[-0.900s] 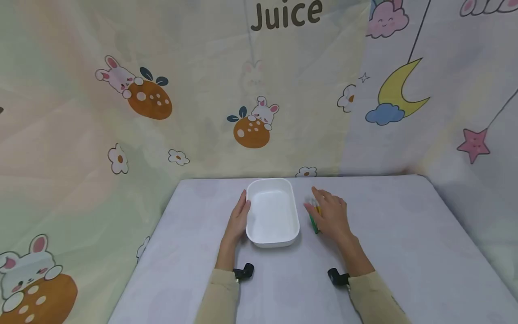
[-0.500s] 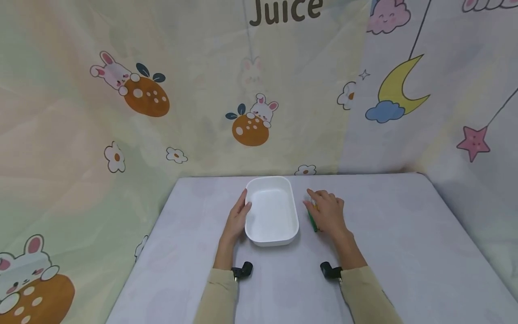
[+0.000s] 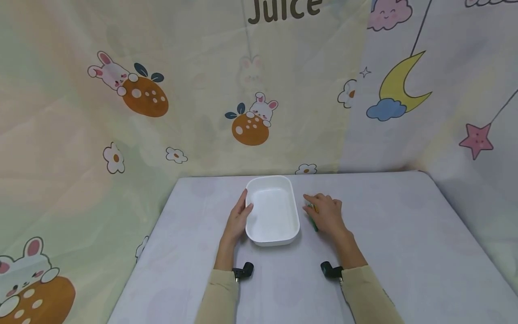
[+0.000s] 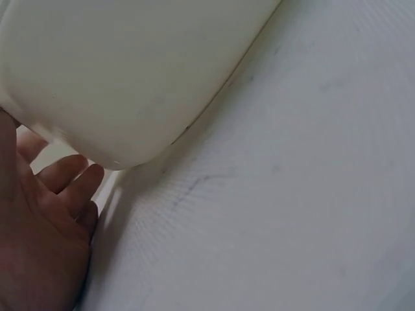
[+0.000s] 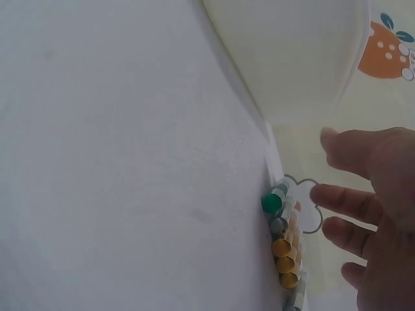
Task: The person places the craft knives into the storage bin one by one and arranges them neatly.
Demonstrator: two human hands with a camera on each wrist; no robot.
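A white plastic tray (image 3: 273,210) with rounded corners sits on the table, its inside bare. My left hand (image 3: 236,221) holds its left side, thumb over the rim and fingers along the outer wall; in the left wrist view some fingers (image 4: 81,184) bend near the lower corner. To the right of the tray, my right hand (image 3: 327,216) is over a row of slim, pen-like cylinders (image 5: 283,247) with green, grey and yellow round ends. The right thumb and fingers are spread apart beside them. In the head view the hand covers most of the row; a green one (image 3: 315,226) shows.
A white cloth covers the table (image 3: 404,243), whose far edge meets a printed curtain (image 3: 194,99) with rabbits, oranges and a moon. Each wrist wears a small black camera (image 3: 243,271).
My right hand has come slightly down and towards the tray, its thumb and forefinger drawing closer over the slim cylinders. The left thumb lies a little further over the tray's rim.
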